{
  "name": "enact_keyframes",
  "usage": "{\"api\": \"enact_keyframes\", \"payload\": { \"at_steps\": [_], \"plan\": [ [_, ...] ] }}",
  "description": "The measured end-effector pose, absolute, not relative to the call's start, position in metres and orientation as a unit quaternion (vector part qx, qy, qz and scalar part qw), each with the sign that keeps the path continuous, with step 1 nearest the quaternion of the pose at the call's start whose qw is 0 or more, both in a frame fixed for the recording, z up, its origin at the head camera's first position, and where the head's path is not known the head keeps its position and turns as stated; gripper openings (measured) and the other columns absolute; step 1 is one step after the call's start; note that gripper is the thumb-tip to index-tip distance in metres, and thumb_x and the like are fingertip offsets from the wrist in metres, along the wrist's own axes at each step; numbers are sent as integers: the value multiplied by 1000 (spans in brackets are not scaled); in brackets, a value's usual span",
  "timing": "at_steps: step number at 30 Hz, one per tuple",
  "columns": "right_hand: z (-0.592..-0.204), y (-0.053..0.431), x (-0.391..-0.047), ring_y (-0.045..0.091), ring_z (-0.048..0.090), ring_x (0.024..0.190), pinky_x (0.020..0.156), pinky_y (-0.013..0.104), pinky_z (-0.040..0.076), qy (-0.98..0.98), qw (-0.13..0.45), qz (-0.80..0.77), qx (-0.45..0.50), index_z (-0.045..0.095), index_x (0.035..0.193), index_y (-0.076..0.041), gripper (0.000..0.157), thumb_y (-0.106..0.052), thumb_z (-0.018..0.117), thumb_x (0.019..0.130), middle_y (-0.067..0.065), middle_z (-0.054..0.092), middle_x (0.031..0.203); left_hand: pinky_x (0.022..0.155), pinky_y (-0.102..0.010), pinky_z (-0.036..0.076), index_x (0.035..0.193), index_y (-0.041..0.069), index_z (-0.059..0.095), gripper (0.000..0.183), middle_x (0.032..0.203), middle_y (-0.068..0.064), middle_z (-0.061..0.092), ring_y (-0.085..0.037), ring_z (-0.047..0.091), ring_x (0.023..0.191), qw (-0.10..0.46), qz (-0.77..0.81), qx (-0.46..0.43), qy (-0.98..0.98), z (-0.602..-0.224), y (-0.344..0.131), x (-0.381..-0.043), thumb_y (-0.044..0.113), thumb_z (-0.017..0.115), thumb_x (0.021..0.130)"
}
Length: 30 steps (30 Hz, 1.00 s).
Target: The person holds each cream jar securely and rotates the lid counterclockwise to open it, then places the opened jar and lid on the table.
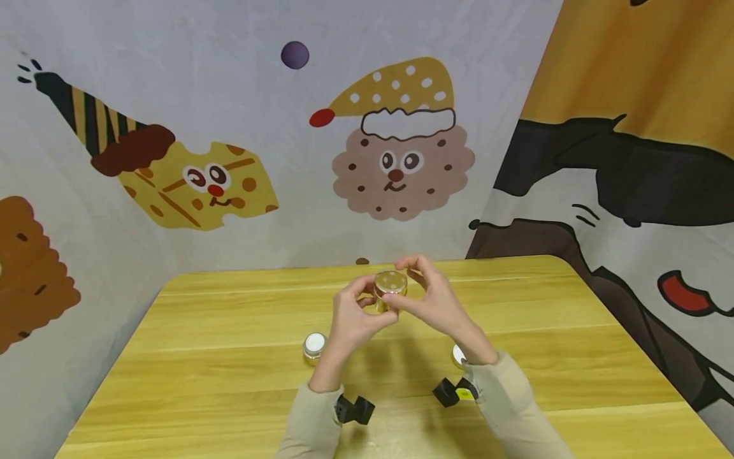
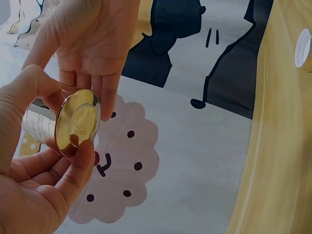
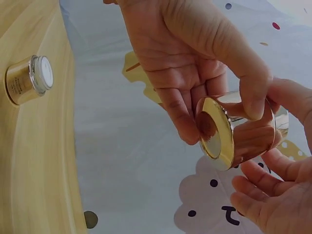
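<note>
Above the table, both hands are at a shiny gold cosmetic jar [image 1: 391, 282] with its lid on. My left hand [image 1: 354, 315] grips the jar's lower part between thumb and fingers. In the left wrist view the gold base [image 2: 80, 122] shows a stamped code, with the thumb and a finger at its rim. My right hand [image 1: 436, 303] pinches the gold lid [image 3: 251, 141], thumb on its side and fingertips at the far edge. An uncovered jar [image 1: 314, 347] with a white top stands on the table by the left forearm.
A small round white-faced piece with a gold side [image 1: 458, 355] lies beside the right wrist, partly covered by it. The wooden table [image 1: 229, 395] reaches back to a cloth printed with cartoon figures [image 1: 275, 159]. Black devices [image 1: 354, 409] are strapped to both wrists.
</note>
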State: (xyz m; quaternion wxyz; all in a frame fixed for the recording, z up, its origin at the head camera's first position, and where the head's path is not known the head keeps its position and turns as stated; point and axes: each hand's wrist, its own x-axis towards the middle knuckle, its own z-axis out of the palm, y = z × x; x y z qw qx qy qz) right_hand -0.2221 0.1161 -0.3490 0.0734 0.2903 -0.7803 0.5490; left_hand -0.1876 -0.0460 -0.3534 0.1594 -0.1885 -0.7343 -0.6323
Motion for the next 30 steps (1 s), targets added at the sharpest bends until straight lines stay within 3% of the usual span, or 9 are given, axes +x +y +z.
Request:
{"api": "enact_keyframes", "payload": {
  "at_steps": [6,10,14,18,23,30],
  "plan": [
    [-348,117,-221,30,48,116,105,40,34,-771,74,547,317,57,115,6,37,3,69,80,18,51,119,72,-38,56,103,-12,63,36,86,-18,61,-18,55,79,157,-633,-190,-734,-354,-46,-188,-8,70,68],
    [-349,118,-222,34,49,116,104,37,36,-768,73,531,350,53,125,8,41,3,62,85,22,50,122,72,-37,56,104,-12,62,38,87,-18,61,-15,55,79,158,-635,-185,-733,-354,-46,-188,-8,70,67],
    [-350,118,-223,35,45,120,106,43,33,-766,72,536,348,48,129,7,48,3,63,84,23,47,127,73,-36,56,104,-13,62,39,88,-18,61,-15,54,79,158,-638,-183,-731,-353,-47,-188,-9,70,67],
    [-351,117,-223,31,44,120,106,47,32,-771,79,548,315,50,120,5,46,2,70,79,18,49,125,74,-35,56,105,-13,61,39,88,-19,61,-15,54,79,158,-637,-183,-732,-353,-47,-189,-10,70,67],
    [-351,116,-223,30,47,116,105,41,35,-774,90,548,305,56,108,4,36,3,73,76,22,51,117,73,-37,56,105,-13,62,39,88,-19,61,-17,54,79,162,-635,-178,-734,-352,-46,-188,-10,70,66],
    [-351,120,-225,33,46,119,106,41,34,-771,78,529,345,55,123,7,40,2,65,84,20,50,124,73,-37,56,103,-12,62,38,86,-18,60,-17,54,79,156,-637,-176,-734,-352,-47,-187,-10,70,67]
  ]
}}
